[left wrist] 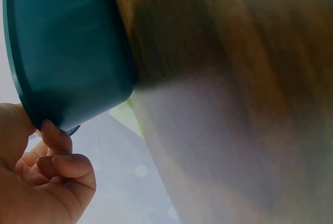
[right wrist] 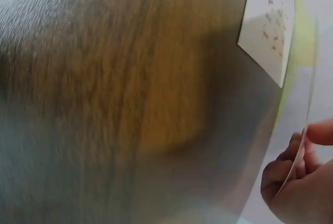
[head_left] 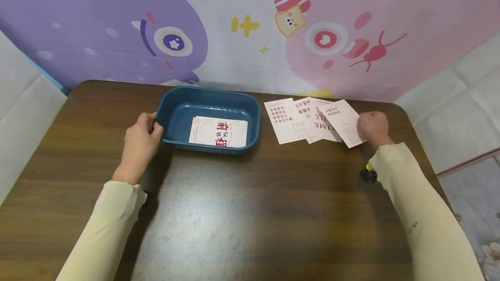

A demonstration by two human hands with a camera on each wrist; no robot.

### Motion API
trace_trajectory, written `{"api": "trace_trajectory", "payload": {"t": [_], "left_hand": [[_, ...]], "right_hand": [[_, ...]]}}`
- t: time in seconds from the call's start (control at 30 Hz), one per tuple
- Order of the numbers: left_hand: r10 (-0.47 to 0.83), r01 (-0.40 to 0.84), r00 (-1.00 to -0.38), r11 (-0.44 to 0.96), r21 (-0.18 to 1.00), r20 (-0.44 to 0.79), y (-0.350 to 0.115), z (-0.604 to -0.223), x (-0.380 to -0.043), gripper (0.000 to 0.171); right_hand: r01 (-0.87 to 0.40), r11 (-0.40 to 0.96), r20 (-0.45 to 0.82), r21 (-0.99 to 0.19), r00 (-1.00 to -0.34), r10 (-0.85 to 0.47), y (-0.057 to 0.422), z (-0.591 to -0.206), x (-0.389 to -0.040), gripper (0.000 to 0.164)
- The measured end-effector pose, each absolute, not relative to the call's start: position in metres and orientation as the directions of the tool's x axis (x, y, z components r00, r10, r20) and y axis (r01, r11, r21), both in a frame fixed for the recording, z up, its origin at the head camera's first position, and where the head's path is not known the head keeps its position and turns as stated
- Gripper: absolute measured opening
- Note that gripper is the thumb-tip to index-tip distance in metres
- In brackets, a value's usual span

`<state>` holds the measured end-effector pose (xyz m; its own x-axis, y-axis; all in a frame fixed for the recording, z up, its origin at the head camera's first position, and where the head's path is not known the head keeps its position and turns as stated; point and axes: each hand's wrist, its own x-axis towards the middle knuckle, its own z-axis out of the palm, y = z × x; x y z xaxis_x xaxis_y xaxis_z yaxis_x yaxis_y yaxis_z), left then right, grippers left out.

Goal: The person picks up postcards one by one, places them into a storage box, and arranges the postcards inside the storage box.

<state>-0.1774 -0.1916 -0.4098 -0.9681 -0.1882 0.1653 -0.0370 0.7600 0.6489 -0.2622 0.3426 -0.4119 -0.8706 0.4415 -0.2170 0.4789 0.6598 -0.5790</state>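
Observation:
My left hand [head_left: 138, 146] pinches the left rim of a dark blue plastic bin [head_left: 172, 127], thumb and fingers on its edge. The left wrist view has the bin's outer wall [left wrist: 67, 52] close up, with curled fingers at the rim. Inside the bin lie several printed cards [head_left: 218, 132], stacked, with red lettering on top. At the right, my right hand [head_left: 374, 128] pinches the right edge of a pale card [head_left: 343, 122]. In the right wrist view this card [right wrist: 311, 88] appears edge-on between thumb and fingers, raised off the table.
More cards [head_left: 282, 127] lie overlapping in a fan between the bin and my right hand. Brown wood-grain tabletop [head_left: 250, 211] stretches in front. A cartoon-printed backdrop [head_left: 250, 55] rises behind the table's back edge. A small black object [head_left: 368, 174] shows by the right cuff.

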Motion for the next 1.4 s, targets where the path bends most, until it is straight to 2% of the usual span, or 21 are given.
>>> {"api": "trace_trajectory", "payload": {"t": [0.23, 0.63, 1.0, 1.4], "left_hand": [[-0.190, -0.047, -0.970, 0.763, 0.645, 0.154, -0.192, -0.408, -0.178, 0.039], [-0.192, -0.042, -0.968, 0.764, 0.644, 0.164, -0.193, -0.410, -0.178, 0.039], [-0.195, -0.057, -0.970, 0.757, 0.651, 0.142, -0.193, -0.409, -0.178, 0.040], [-0.192, -0.050, -0.970, 0.760, 0.648, 0.149, -0.193, -0.408, -0.178, 0.040]], "right_hand": [[0.324, 0.681, -0.152, -0.656, -0.941, 0.302, 0.331, -0.400, -0.261, 0.045], [0.158, 0.699, -0.086, -0.697, -0.987, 0.138, 0.305, -0.384, -0.258, 0.031], [0.083, 0.675, -0.086, -0.733, -0.996, 0.029, 0.297, -0.379, -0.258, 0.024], [0.050, 0.697, -0.120, -0.716, -0.991, -0.052, 0.288, -0.373, -0.259, 0.028]]}}
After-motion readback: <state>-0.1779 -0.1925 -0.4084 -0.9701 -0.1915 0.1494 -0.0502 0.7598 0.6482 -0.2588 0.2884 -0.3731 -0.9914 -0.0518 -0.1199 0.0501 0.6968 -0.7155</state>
